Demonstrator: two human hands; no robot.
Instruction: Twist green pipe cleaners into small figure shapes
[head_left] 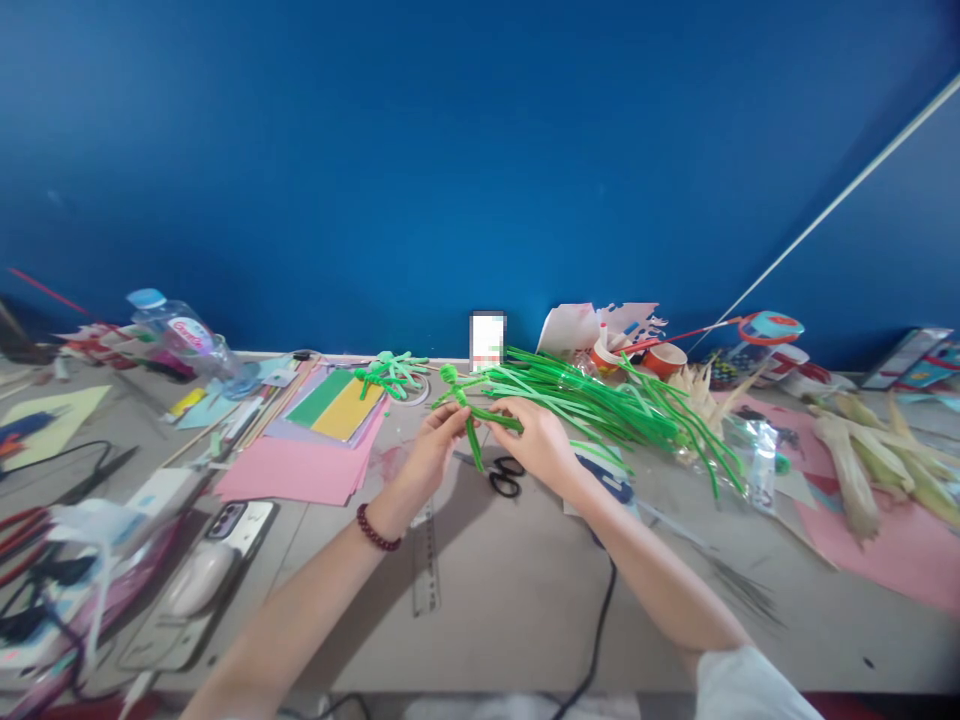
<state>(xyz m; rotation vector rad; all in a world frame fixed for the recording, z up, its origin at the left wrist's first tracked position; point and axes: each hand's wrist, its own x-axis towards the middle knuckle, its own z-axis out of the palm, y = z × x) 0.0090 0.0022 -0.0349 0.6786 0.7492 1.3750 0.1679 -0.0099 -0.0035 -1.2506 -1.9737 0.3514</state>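
My left hand (437, 440) pinches a green pipe-cleaner figure (452, 380) over the middle of the table. It has a coiled head and body, with limbs sticking out to the sides and down. My right hand (534, 436), fingers closed, grips one of the figure's long green limbs on the right. Just below the hands lie black-handled scissors (505, 478). Right of them spreads a large bundle of green pipe cleaners (600, 400), partly in clear plastic. Behind the left hand sits a finished-looking tangle of light and bright green pipe cleaners (391, 376).
A clear ruler (425, 565) lies under my left forearm. To the left are pink paper (292, 472), a phone (180, 625) with a white mouse (201, 580), and a plastic bottle (187, 335). Corn husks (855, 470) lie at right, and a black cable (602, 630) runs off the front edge.
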